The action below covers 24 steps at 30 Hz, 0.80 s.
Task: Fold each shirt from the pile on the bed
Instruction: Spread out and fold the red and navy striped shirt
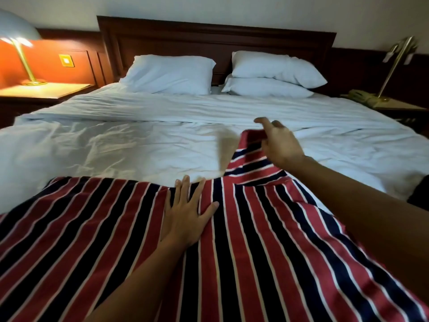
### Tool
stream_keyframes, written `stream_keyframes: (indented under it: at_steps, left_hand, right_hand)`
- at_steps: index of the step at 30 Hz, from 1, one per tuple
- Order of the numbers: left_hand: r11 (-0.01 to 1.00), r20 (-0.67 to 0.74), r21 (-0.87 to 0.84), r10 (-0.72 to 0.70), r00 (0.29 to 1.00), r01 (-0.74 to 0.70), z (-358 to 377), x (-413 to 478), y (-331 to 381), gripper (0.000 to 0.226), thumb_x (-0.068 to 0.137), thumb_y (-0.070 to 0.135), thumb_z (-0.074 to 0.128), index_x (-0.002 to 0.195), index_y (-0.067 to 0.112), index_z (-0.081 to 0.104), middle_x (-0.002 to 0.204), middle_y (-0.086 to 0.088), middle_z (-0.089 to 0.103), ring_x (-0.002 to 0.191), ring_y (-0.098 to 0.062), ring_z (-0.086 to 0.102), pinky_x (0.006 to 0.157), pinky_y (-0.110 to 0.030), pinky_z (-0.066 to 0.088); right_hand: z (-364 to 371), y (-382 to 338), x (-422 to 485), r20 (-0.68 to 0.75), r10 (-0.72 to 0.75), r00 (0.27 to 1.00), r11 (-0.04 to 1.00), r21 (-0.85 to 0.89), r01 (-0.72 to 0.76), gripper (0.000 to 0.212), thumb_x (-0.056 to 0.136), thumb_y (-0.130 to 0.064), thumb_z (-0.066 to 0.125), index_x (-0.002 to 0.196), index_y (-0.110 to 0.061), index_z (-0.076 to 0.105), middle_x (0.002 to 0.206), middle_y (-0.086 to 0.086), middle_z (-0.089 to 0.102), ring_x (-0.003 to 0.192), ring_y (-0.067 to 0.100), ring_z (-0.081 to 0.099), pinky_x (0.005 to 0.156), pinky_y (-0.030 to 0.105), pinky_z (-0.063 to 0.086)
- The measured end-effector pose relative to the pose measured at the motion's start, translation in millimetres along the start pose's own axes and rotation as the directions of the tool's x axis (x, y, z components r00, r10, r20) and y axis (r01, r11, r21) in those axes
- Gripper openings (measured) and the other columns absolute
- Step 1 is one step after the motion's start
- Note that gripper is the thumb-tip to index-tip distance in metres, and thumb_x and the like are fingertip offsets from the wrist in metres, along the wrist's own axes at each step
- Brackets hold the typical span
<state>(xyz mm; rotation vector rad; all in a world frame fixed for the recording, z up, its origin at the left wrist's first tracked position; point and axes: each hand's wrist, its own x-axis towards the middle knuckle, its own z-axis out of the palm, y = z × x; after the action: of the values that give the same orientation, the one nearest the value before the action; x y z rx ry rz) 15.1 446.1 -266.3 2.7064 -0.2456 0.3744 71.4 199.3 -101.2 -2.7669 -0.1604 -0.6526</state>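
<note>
Your left grip (188, 212) lies flat on the striped shirt (243, 240) near its far edge, fingers straight and spread, pressing down. It looks like an anchor, there so the body of the shirt won't slide or bunch on the bed (116, 147) while the other side is worked. The shirt is spread across the near end of the bed, under this grip and out to both sides of it.

Your right grip (278, 141) is beyond and to the right of the left one, raised off the duvet. Its thumb and lower fingers look pinched on the end of the sleeve (248, 159), with the index finger sticking out loose. Blur makes the exact hold uncertain. The sleeve rises from the shirt's shoulder up to this grip and throws a shadow to its left, so it is lifted, probably to be laid back over the body.

Beyond the right grip is bare, creased duvet, then white pillows (169, 73) against the headboard (216, 36). Far left of the left grip a lit lamp (21, 61) stands on a nightstand (46, 89), and far to the right is a telephone (362, 97). None of these sits between the sleeve and the shirt's body. No pile of shirts shows, and a dark shape (420, 194) at the right edge can't be identified.
</note>
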Motion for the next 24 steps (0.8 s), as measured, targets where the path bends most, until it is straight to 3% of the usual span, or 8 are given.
stream_keyframes:
  at_steps: [3, 7, 9, 12, 14, 18, 22, 24]
  left_hand:
    - [0.999, 0.035, 0.036, -0.034, 0.999, 0.032, -1, 4, 1, 0.082, 0.084, 0.083, 0.005, 0.156, 0.047, -0.003, 0.167, 0.004, -0.013, 0.152, -0.017, -0.021, 0.122, -0.046, -0.010]
    - [0.996, 0.055, 0.079, -0.053, 0.997, 0.049, -4, 9, 3, 0.084, 0.081, 0.083, 0.001, 0.157, 0.045, -0.004, 0.168, 0.002, -0.010, 0.152, -0.020, -0.019, 0.122, -0.047, -0.009]
    - [0.995, 0.050, 0.090, -0.052, 0.997, 0.047, -3, 13, 3, 0.084, 0.082, 0.083, 0.001, 0.157, 0.045, 0.000, 0.168, 0.002, -0.007, 0.153, -0.021, -0.016, 0.122, -0.048, -0.010]
    - [0.996, 0.007, 0.077, -0.050, 0.999, 0.049, -2, 19, 1, 0.087, 0.081, 0.084, 0.000, 0.156, 0.043, 0.015, 0.168, 0.001, 0.003, 0.154, -0.022, -0.008, 0.123, -0.049, -0.008]
    - [0.997, -0.032, 0.059, -0.042, 0.999, 0.044, -1, 24, -1, 0.087, 0.080, 0.082, 0.000, 0.154, 0.043, 0.024, 0.168, 0.000, 0.009, 0.155, -0.022, -0.003, 0.124, -0.049, -0.005]
    - [0.999, -0.090, 0.040, -0.024, 0.996, 0.028, 7, 34, -3, 0.081, 0.082, 0.081, 0.008, 0.149, 0.042, 0.034, 0.166, -0.001, 0.018, 0.154, -0.022, 0.005, 0.124, -0.048, -0.002]
    - [0.999, -0.109, 0.030, -0.021, 0.994, 0.024, 12, 41, -3, 0.081, 0.081, 0.080, 0.009, 0.147, 0.043, 0.038, 0.166, 0.001, 0.018, 0.154, -0.021, 0.005, 0.123, -0.046, -0.004]
    - [0.999, -0.112, 0.027, -0.025, 0.993, 0.028, 13, 43, -4, 0.082, 0.081, 0.080, 0.009, 0.148, 0.043, 0.037, 0.166, 0.001, 0.018, 0.154, -0.020, 0.005, 0.123, -0.046, -0.004]
  right_hand:
    - [31, 2, -13, 0.288, 0.093, 0.953, 0.995, -0.052, -0.082, 0.066, 0.093, -0.020, 0.054, 0.153, -0.030, 0.027, 0.151, 0.018, 0.028, 0.125, 0.041, 0.050, 0.103, 0.045, 0.045]
    - [74, 16, -34, 0.518, 0.077, 0.852, 0.996, -0.080, -0.042, 0.063, 0.101, -0.044, 0.043, 0.157, -0.034, 0.016, 0.163, 0.013, 0.014, 0.145, 0.035, 0.028, 0.119, 0.047, 0.025]
    - [93, 20, -39, 0.569, 0.103, 0.816, 0.989, -0.144, -0.024, 0.058, 0.103, -0.051, 0.032, 0.156, -0.038, 0.013, 0.165, 0.008, 0.005, 0.148, 0.035, 0.020, 0.118, 0.053, 0.018]
    - [103, 18, -35, 0.304, 0.140, 0.942, 0.972, -0.226, -0.071, 0.058, 0.102, -0.042, 0.043, 0.155, -0.035, 0.020, 0.159, 0.016, 0.019, 0.137, 0.042, 0.034, 0.111, 0.053, 0.031]
    - [101, 22, -25, 0.128, 0.235, 0.964, 0.945, -0.262, -0.196, 0.060, 0.098, -0.031, 0.055, 0.151, -0.026, 0.028, 0.146, 0.019, 0.029, 0.121, 0.041, 0.046, 0.097, 0.049, 0.042]
    - [98, 23, 2, 0.175, 0.401, 0.899, 0.889, -0.310, -0.336, 0.031, 0.098, -0.018, 0.051, 0.128, -0.008, 0.052, 0.127, 0.017, 0.055, 0.113, 0.035, 0.057, 0.084, 0.040, 0.046]
    - [106, 13, 37, 0.039, 0.588, 0.808, 0.795, 0.153, -0.586, 0.031, 0.097, -0.008, 0.046, 0.126, 0.000, 0.054, 0.129, 0.021, 0.056, 0.119, 0.038, 0.056, 0.095, 0.042, 0.047]
    - [113, 8, 46, 0.133, 0.543, 0.829, 0.757, 0.351, -0.551, 0.048, 0.095, -0.008, 0.049, 0.142, -0.007, 0.043, 0.137, 0.022, 0.053, 0.125, 0.037, 0.052, 0.103, 0.039, 0.043]
